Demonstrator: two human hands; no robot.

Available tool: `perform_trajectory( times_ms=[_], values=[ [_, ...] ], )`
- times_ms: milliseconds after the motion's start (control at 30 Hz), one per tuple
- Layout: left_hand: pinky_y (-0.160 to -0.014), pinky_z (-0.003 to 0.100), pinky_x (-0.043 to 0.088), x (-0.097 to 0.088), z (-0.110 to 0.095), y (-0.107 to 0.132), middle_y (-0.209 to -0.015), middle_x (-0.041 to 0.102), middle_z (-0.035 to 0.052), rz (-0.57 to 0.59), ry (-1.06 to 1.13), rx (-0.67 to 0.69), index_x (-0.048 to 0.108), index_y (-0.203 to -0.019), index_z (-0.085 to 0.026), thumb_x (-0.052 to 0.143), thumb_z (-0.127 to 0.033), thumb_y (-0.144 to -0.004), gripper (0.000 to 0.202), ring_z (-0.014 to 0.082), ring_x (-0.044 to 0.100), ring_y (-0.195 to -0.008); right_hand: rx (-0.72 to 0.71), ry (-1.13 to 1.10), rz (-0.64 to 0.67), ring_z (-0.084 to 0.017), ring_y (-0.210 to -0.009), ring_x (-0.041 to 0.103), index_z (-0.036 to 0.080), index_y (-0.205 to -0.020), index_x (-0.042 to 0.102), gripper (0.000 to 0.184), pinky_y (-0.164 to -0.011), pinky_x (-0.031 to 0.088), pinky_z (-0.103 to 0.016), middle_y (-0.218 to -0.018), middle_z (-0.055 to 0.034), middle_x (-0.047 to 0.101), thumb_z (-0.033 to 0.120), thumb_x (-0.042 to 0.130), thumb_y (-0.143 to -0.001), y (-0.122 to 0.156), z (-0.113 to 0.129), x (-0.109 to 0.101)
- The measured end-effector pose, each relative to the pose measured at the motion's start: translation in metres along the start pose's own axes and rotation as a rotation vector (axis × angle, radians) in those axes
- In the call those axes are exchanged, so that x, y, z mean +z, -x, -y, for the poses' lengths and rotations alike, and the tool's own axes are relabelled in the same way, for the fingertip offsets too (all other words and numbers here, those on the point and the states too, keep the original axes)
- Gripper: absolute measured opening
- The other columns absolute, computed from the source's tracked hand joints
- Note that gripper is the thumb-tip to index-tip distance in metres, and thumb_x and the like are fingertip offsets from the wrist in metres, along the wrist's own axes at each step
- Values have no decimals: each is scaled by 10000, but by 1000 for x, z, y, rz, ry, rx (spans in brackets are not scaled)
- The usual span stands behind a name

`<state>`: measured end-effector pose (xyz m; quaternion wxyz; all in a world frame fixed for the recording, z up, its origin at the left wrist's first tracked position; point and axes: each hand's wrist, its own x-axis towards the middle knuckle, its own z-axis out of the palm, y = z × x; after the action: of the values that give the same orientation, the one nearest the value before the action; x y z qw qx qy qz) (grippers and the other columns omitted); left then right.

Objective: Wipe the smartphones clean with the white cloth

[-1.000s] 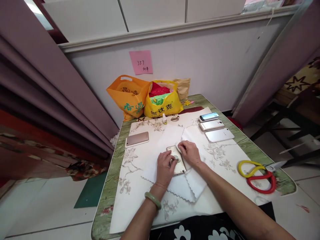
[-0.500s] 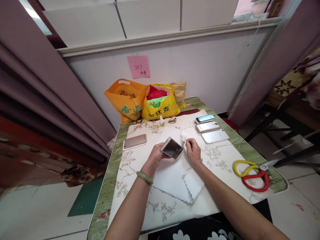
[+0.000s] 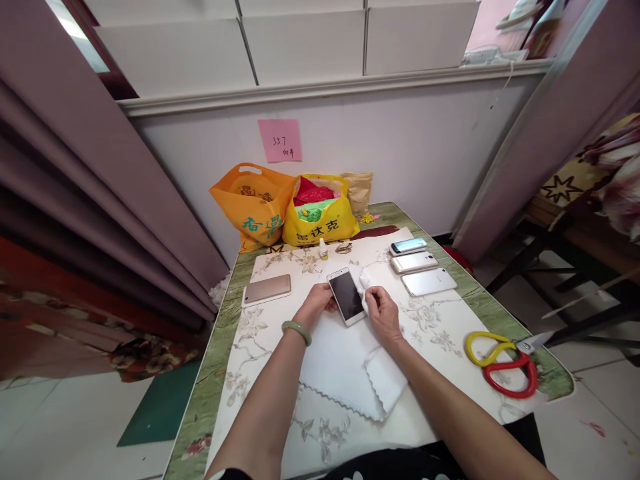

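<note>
A white-framed smartphone point(image 3: 347, 296) with a dark screen is gripped at its left edge by my left hand point(image 3: 318, 301), whose wrist wears a green bangle. My right hand point(image 3: 383, 312) is closed on a bunched white cloth point(image 3: 367, 292), which lies against the phone's right edge. Below both hands a larger white cloth with a zigzag edge point(image 3: 345, 373) is spread over the floral sheet, one corner folded over.
A gold phone point(image 3: 269, 289) lies on the left. At the right are several phones, one of them silver point(image 3: 429, 282), and red-and-yellow scissors point(image 3: 505, 363). A small bottle point(image 3: 323, 250), glasses point(image 3: 344, 248), an orange bag point(image 3: 255, 207) and a yellow bag point(image 3: 320, 223) stand behind.
The phone has turned from a slanted, tilted pose to a more upright one, screen facing me. My right hand with the cloth has come against its right edge.
</note>
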<state>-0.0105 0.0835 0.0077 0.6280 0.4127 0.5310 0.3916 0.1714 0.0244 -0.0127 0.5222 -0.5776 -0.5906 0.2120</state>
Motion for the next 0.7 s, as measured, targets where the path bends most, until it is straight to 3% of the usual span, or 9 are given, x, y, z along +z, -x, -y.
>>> perform_trajectory(
  times_ms=[67, 133, 200, 267, 367, 500, 700],
  values=[
    [-639, 280, 541, 0, 5, 0, -577, 661, 12, -71, 44, 96, 676, -715, -147, 673, -132, -616, 101, 139, 625, -561, -26, 3, 27, -170, -740, 583, 215, -870, 586, 199, -705, 451, -274, -820, -22, 639, 351, 451, -924, 0, 1, 1],
    [-781, 316, 554, 1, 12, 5, -782, 732, 54, -122, 116, 188, 695, -837, -152, 658, -135, -645, 197, 168, 684, -746, -52, 15, 52, -169, -759, 590, 217, -863, 612, 189, -714, 449, -271, -832, -24, 648, 338, 477, -917, 1, 2, 2],
    [-894, 369, 536, 5, 18, 12, -999, 737, 107, -150, 193, 247, 674, -1008, -150, 647, -186, -693, 319, 200, 695, -909, -81, 35, 82, -167, -765, 595, 223, -846, 638, 174, -719, 442, -269, -836, -21, 658, 324, 510, -907, 1, 2, 3],
    [-931, 412, 522, 9, 23, 16, -1076, 718, 142, -168, 247, 279, 633, -1105, -145, 615, -287, -768, 366, 219, 689, -975, -113, 60, 117, -165, -755, 595, 233, -833, 659, 155, -721, 433, -272, -831, -14, 669, 312, 541, -895, 1, 2, 4],
    [-917, 404, 518, 18, 24, 16, -1046, 724, 140, -184, 255, 305, 638, -1071, -139, 618, -381, -803, 362, 220, 687, -960, -157, 100, 152, -165, -732, 588, 241, -829, 674, 132, -727, 415, -285, -811, -7, 676, 293, 567, -887, 2, 2, 5],
    [-841, 339, 517, 24, 21, 9, -906, 743, 80, -199, 208, 315, 658, -945, -152, 727, -280, -700, 285, 194, 683, -855, -216, 133, 183, -164, -743, 588, 241, -831, 673, 111, -750, 397, -297, -804, -1, 677, 271, 581, -888, 5, 6, 3],
    [-799, 340, 516, 14, 23, 23, -907, 746, 80, -65, 184, 289, 660, -1007, -146, 707, -270, -715, 321, 189, 682, -795, -315, 169, 252, -172, -788, 578, 231, -812, 644, 119, -785, 384, -311, -796, -5, 663, 241, 572, -906, 14, 8, -1]
  ],
)
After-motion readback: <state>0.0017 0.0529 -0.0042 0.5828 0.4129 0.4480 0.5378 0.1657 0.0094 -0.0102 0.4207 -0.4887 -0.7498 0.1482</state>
